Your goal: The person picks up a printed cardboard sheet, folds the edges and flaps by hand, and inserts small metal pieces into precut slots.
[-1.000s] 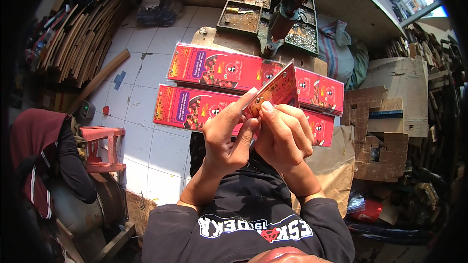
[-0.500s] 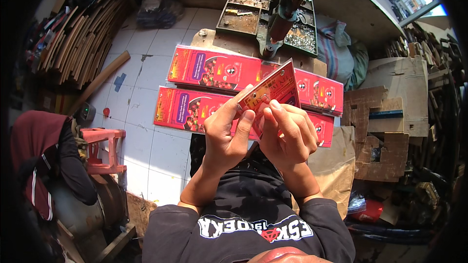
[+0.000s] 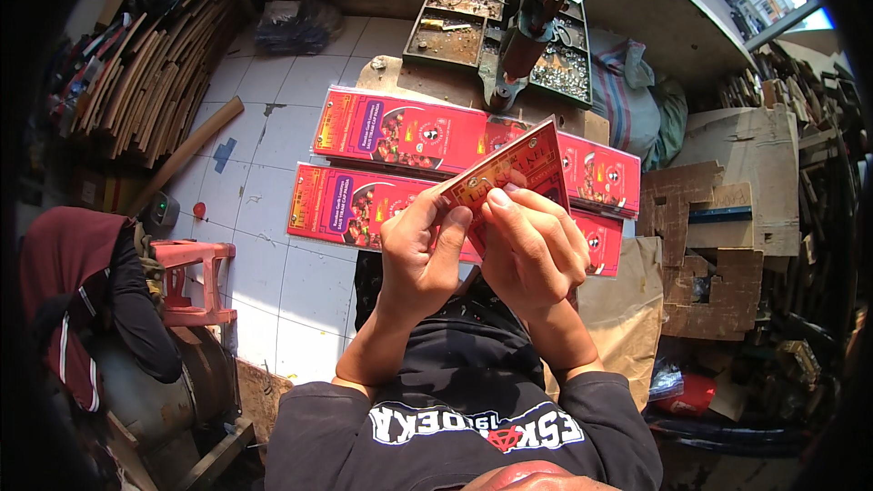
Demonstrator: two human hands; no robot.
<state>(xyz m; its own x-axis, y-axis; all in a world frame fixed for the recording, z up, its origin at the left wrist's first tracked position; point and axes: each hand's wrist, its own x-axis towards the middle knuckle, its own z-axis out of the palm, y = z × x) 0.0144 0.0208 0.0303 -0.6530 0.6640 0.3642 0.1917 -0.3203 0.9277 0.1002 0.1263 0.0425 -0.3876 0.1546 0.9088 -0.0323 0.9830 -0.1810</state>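
Note:
A red printed sign panel (image 3: 536,153) with metal eyelets at its corners is tilted up in front of me. My left hand (image 3: 420,241) grips its left edge between thumb and fingers. My right hand (image 3: 536,250) is closed, its thumb and forefinger pinched against the panel's face close to a corner eyelet. Whatever small thing those fingertips hold, if any, is too hidden to name. Behind and below the hands lie two stacks of similar red panels, a far stack (image 3: 396,132) and a near stack (image 3: 314,205).
A hand press (image 3: 527,50) stands beyond the stacks, among compartment trays (image 3: 455,32) of small metal parts. Cardboard pieces (image 3: 718,300) and brown paper (image 3: 627,300) lie to the right. On the left are a red plastic stool (image 3: 195,277) and stacked wooden boards (image 3: 155,64).
The panel has turned a little toward me and shifted slightly right. My right fingertips have moved up and closer to the eyelet, while the left hand keeps its grip.

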